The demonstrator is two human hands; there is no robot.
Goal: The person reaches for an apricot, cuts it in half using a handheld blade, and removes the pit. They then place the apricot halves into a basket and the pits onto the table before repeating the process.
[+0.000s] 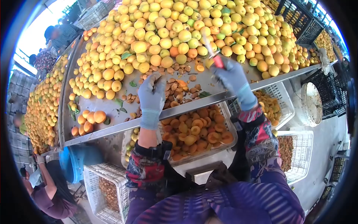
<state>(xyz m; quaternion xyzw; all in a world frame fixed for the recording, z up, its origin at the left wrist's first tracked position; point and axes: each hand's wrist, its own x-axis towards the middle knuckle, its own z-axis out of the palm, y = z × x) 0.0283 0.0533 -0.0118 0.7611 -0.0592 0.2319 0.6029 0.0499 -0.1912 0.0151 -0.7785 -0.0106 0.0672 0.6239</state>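
While a great heap of apricots (179, 26) covers the far half of the metal table (112, 108), loose pits (175, 87) litter the bare strip between both gloved hands. The left hand (151, 91) rests half closed among the pits, fingers curled; whether it grips one cannot be told. The right hand (231, 76) is closed round a red-handled knife (213, 54), long axis tilted up and away toward the heap. Below the table's near edge sits a white crate of halved apricots (197, 132). A second person (50, 190) bends at lower left.
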